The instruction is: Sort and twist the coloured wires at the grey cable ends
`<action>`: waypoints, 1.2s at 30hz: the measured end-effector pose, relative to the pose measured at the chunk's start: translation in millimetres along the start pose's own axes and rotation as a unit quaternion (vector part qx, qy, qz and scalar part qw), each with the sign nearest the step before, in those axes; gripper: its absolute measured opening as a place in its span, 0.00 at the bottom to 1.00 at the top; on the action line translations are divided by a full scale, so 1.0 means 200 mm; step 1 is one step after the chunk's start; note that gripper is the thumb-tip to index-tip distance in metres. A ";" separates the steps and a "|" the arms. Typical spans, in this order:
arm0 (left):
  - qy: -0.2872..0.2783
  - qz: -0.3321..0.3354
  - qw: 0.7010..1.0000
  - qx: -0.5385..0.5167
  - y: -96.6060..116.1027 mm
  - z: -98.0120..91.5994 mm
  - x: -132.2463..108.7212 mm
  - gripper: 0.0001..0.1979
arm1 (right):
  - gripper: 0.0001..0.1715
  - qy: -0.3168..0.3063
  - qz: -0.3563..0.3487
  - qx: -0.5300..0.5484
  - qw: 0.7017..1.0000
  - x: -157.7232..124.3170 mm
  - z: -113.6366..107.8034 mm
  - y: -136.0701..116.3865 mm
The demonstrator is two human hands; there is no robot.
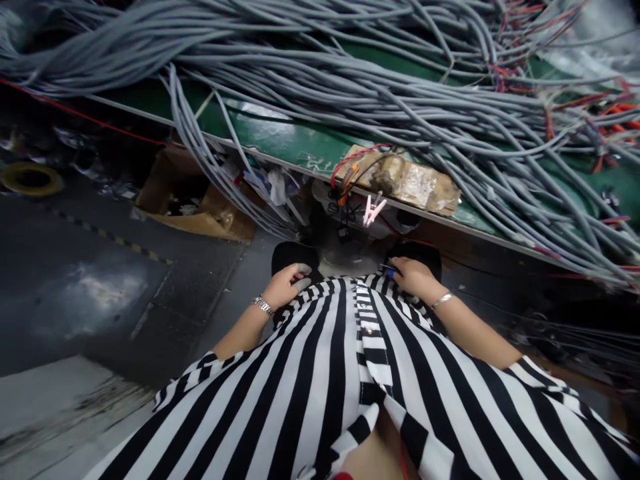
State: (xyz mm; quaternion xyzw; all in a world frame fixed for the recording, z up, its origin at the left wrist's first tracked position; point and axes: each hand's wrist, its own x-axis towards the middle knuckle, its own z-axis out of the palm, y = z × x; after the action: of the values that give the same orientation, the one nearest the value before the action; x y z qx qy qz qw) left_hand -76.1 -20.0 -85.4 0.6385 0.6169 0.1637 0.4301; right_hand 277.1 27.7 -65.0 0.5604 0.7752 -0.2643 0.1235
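My left hand (286, 287) rests on my left thigh, over the hem of the striped shirt. Grey covers sit on some of its fingertips, the fingers are slightly apart, and I see nothing held. On the other thigh lies my right hand (414, 277), closed around a small tool with a blue handle (390, 272) and a thin metal tip. Most of that tool is hidden by the fingers, so its kind is unclear. Ahead of both hands, a pink clip (373, 211) hangs at the bench edge, close to red, orange and black leads (346, 183).
Thick bundles of grey cable (320, 80) cover the green bench (280, 137), some drooping over its front edge. A taped cardboard block (420, 185) lies at that edge. Below left stand an open cardboard box (220, 223) and a yellow ring-shaped roll (31, 179) on the floor.
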 end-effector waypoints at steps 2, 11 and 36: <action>0.029 0.032 0.998 -0.052 0.10 -0.01 0.04 0.13 | 0.15 0.033 -0.020 0.100 0.994 0.00 -0.02 -0.04; -0.166 -0.027 0.946 -0.278 0.29 0.33 0.30 0.10 | 0.23 -0.134 -0.221 0.397 0.881 -0.15 -0.09 -0.21; -0.209 -0.146 0.764 -0.593 0.44 0.30 0.26 0.21 | 0.16 0.016 -0.178 0.418 0.891 -0.17 -0.05 -0.20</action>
State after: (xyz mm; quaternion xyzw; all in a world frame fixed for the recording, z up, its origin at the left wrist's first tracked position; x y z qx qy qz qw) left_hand 35.4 18.4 -71.0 0.1765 0.3772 0.2945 0.8601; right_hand 252.3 -3.8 -29.2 0.4167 0.6818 -0.5724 -0.1842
